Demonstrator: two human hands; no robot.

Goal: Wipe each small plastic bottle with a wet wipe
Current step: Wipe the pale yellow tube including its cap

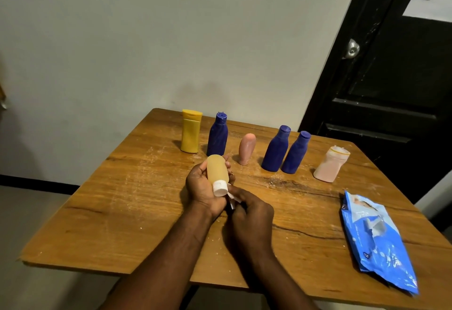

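Note:
My left hand (pixel 201 188) grips a small translucent amber bottle (pixel 216 169) with a white cap, tilted with the cap toward me. My right hand (pixel 249 214) pinches a small white wet wipe (pixel 231 200) just below the cap. A row of bottles stands behind on the wooden table (pixel 122 199): a yellow one (pixel 190 131), a dark blue one (pixel 217 136), a pink one (pixel 246 149) standing on its cap, two more dark blue ones (pixel 276 149) (pixel 295 153), and a pale pink bottle (pixel 330 165) at the right.
A blue pack of wet wipes (pixel 376 243) lies near the table's right edge. A grey wall stands behind the table and a black door (pixel 391 84) to the right. The table surface is scratched, with pale crumbs scattered on it.

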